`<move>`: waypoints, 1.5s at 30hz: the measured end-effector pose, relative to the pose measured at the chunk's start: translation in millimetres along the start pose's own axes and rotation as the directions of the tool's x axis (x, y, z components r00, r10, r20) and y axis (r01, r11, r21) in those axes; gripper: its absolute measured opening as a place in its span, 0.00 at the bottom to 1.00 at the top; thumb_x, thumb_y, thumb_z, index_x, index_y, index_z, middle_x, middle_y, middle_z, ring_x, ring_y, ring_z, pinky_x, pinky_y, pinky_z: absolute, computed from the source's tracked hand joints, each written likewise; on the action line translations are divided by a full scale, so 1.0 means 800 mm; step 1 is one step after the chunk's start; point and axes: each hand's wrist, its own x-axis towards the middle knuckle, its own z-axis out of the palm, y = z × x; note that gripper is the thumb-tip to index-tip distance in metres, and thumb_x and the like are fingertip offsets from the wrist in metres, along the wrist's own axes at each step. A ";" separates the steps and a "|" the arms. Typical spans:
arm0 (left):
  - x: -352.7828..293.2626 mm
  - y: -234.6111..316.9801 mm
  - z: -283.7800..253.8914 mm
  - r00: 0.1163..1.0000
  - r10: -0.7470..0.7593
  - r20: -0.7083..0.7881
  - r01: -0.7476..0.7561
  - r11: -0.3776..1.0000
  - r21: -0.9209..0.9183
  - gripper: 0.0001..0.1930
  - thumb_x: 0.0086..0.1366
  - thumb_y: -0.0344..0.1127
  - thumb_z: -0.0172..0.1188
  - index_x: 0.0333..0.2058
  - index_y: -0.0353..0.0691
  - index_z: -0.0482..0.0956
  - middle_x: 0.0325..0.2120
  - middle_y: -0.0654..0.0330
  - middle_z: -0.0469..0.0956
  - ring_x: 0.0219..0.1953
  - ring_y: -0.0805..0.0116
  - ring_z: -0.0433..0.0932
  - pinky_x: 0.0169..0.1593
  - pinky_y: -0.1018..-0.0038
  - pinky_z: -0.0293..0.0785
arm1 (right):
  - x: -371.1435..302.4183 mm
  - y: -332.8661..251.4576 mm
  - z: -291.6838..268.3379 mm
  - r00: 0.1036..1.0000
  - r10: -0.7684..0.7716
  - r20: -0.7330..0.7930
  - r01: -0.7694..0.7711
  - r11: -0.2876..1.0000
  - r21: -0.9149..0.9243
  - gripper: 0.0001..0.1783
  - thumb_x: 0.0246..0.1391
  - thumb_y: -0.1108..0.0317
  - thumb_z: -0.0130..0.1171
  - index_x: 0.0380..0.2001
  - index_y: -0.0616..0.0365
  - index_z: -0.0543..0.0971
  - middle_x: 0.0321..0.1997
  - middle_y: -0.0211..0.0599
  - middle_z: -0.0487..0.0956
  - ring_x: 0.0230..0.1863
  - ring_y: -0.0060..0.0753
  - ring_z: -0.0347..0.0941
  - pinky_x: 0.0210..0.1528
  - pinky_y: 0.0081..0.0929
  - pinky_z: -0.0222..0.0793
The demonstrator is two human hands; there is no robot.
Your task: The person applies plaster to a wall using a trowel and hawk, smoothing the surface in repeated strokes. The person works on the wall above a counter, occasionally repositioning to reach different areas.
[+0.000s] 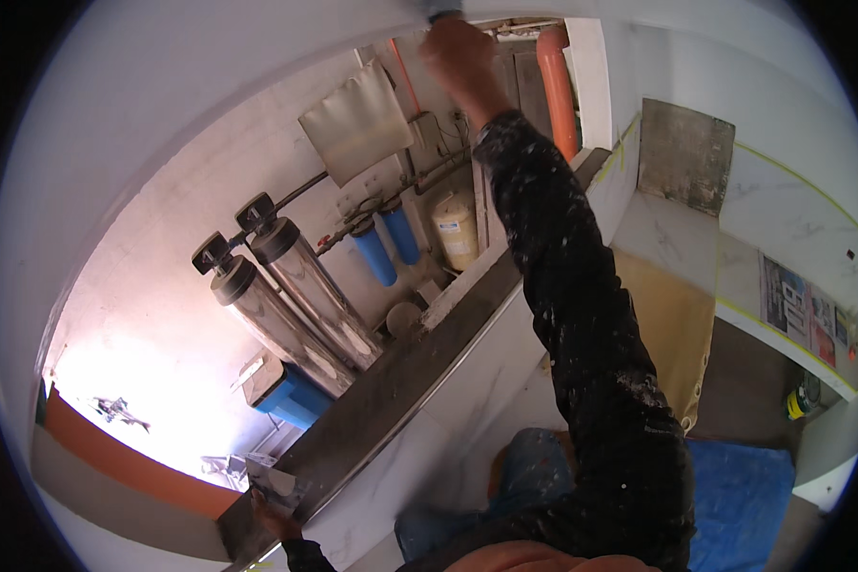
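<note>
My right arm, in a dark sleeve spattered with white, stretches up to the wall above the opening. At the picture's top edge my right hand (462, 59) is closed around a tool (442, 10), of which only a small grey-blue and dark part shows; its kind is unclear. Low on the left, my left hand (275, 520) grips a flat grey metal blade (276, 484), like a wide putty knife, over the near end of the dark sill (400, 381). The blade's handle is hidden in my fingers.
Beyond the sill stand two steel cylinders (291, 315), blue filter housings (374, 253), a blue tank (300, 396) and a cream tank (456, 229). At right are a leaning grey board (684, 155), newspaper (799, 307) on a ledge, a tan sheet (663, 329) and a blue tarp (742, 500).
</note>
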 end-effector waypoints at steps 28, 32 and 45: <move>-0.004 0.014 -0.001 0.743 -0.642 0.191 0.271 0.028 -0.962 0.28 0.61 0.32 0.54 0.60 0.41 0.60 0.52 0.48 0.66 0.58 0.55 0.63 0.57 0.62 0.61 | -0.435 0.139 -0.054 0.505 0.298 0.810 -0.862 0.130 0.489 0.11 0.49 0.73 0.58 0.38 0.61 0.73 0.26 0.33 0.75 0.18 0.25 0.71 0.16 0.24 0.66; 0.023 0.089 -0.012 0.940 0.068 -0.335 -0.165 0.948 -0.270 0.31 0.56 0.29 0.60 0.58 0.37 0.59 0.54 0.49 0.64 0.59 0.55 0.62 0.60 0.63 0.61 | -0.425 0.090 -0.090 0.496 0.258 0.829 -0.867 0.202 0.455 0.12 0.48 0.73 0.60 0.37 0.59 0.72 0.26 0.30 0.74 0.16 0.24 0.69 0.12 0.22 0.61; 0.188 0.345 -0.117 0.997 0.034 0.071 0.006 0.866 -0.500 0.32 0.49 0.16 0.52 0.57 0.36 0.66 0.46 0.50 0.73 0.44 0.62 0.68 0.50 0.73 0.65 | -0.408 -0.158 -0.216 0.634 -0.701 0.328 0.082 0.482 0.872 0.28 0.41 0.84 0.53 0.48 0.53 0.76 0.49 0.37 0.76 0.52 0.42 0.70 0.56 0.35 0.62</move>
